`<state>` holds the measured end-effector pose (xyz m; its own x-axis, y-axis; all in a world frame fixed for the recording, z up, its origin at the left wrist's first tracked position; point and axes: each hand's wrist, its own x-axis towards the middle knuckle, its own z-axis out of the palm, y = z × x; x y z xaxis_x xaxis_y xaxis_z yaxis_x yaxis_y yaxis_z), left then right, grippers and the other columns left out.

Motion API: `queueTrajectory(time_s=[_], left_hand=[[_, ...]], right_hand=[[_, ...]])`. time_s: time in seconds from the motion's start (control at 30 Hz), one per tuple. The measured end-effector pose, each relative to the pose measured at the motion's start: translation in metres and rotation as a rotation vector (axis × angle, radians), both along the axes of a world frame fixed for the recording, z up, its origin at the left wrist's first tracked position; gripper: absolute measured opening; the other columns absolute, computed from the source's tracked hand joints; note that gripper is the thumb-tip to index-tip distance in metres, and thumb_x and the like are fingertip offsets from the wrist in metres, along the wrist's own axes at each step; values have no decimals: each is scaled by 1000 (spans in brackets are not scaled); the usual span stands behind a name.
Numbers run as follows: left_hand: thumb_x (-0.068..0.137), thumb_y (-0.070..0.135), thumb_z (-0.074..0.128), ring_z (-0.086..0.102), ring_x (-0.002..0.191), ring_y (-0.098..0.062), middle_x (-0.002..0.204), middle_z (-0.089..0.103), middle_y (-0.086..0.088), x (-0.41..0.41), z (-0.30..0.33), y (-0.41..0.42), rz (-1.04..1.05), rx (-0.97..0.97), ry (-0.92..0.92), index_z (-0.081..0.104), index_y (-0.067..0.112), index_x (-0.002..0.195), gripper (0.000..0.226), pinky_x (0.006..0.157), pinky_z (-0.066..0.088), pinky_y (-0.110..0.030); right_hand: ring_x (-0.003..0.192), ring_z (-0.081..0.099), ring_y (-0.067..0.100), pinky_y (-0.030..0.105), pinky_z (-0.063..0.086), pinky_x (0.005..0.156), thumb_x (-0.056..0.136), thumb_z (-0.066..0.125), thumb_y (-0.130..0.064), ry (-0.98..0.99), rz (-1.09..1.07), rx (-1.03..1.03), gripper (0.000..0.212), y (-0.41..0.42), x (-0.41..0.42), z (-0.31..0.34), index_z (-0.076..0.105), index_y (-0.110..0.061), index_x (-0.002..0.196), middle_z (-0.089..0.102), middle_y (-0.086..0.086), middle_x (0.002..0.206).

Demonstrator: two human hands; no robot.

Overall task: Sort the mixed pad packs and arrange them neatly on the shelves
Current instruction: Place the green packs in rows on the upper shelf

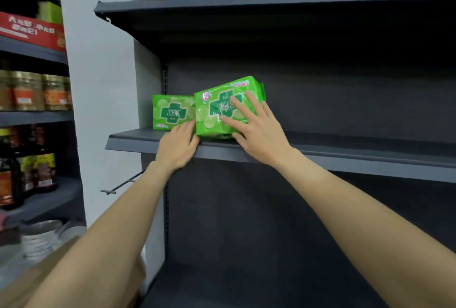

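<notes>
Right hand (256, 132): our fingers spread flat on the tilted green pack (222, 110).
Left hand (179, 146): we touch its lower left corner, fingers relaxed.
Second pack (170, 111): upright, just left, on the shelf (138, 141).

Two bare forearms come into the picture from the bottom edge, one on each side. No sleeve covers either arm as far as the picture shows them; both are uncovered from the lower edge up to the wrist. The left hand (178, 148) is bare, with no glove, ring or watch in sight on its back or wrist. The right hand (256, 130) is bare as well, its wrist without strap or band. The fingernails that show on the right hand are short and unpainted
</notes>
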<state>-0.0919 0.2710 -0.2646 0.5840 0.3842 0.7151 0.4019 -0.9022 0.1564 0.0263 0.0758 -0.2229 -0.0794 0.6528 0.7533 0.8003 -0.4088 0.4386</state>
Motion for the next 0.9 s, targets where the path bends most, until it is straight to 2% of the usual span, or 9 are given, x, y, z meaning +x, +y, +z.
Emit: queueTrajectory(time_s=[0.03, 0.1, 0.17, 0.23, 0.43, 0.57, 0.7, 0.8, 0.9], left_hand=[[100, 25, 35, 41, 130, -25, 143, 46, -7, 2, -2, 1, 5, 9, -27, 32, 14, 145, 47, 99, 36, -40], [100, 24, 35, 39, 132, -24, 145, 44, -5, 3, -4, 4, -4, 32, -57, 26, 18, 150, 51, 102, 34, -40], [100, 27, 32, 39, 133, -22, 146, 44, -3, 5, -6, 9, 8, 62, -43, 26, 23, 150, 50, 103, 32, -38], [99, 34, 25, 40, 132, -20, 144, 46, -2, 7, -8, 13, 18, 85, -42, 29, 30, 148, 49, 101, 33, -38], [90, 36, 17, 45, 127, -19, 140, 51, 1, 11, -10, 13, 52, 133, -77, 32, 33, 147, 59, 96, 36, -35], [84, 41, 6, 51, 116, -17, 123, 63, 7, 11, -15, 15, 68, 169, -110, 49, 34, 136, 67, 89, 37, -33], [83, 42, 4, 53, 110, -17, 115, 66, 9, 12, -17, 14, 71, 164, -95, 58, 32, 126, 69, 85, 38, -32], [84, 40, 4, 51, 111, -18, 117, 65, 7, 12, -13, 13, 63, 151, -77, 57, 30, 125, 68, 86, 38, -34], [88, 36, 10, 47, 119, -21, 127, 60, 3, 13, -8, 14, 83, 129, -43, 53, 29, 130, 60, 93, 35, -36]], right_hand=[[143, 18, 37, 53, 25, 111, 94, 53, -38, 72, -22, -30, 37, 4, 3, 3, 55, -35, 131, 31, 4, 154], [140, 22, 32, 46, 23, 106, 97, 40, -49, 163, -68, -31, 36, 15, 11, 12, 61, -38, 123, 31, -1, 152], [129, 31, 28, 42, 28, 97, 97, 41, -47, 140, -124, -60, 33, 25, 20, 19, 67, -36, 113, 37, -3, 145], [126, 33, 29, 44, 33, 95, 97, 44, -45, 156, -183, -129, 31, 36, 30, 24, 66, -33, 115, 37, -1, 142], [136, 18, 28, 54, 28, 105, 99, 34, -46, 327, -270, -292, 37, 71, 55, 29, 59, -37, 125, 23, 0, 150], [136, 17, 27, 55, 26, 108, 99, 31, -48, 362, -292, -336, 38, 87, 68, 29, 57, -38, 125, 22, 0, 147], [129, 31, 26, 51, 25, 106, 99, 31, -48, 326, -273, -260, 42, 92, 58, 26, 62, -30, 120, 39, 4, 138], [119, 44, 26, 45, 28, 104, 98, 35, -39, 265, -115, -48, 39, 76, 37, 21, 66, -23, 113, 56, 6, 124], [109, 49, 26, 39, 32, 97, 97, 40, -33, 197, 39, 27, 34, 46, 4, 5, 65, -18, 112, 62, 4, 114]])
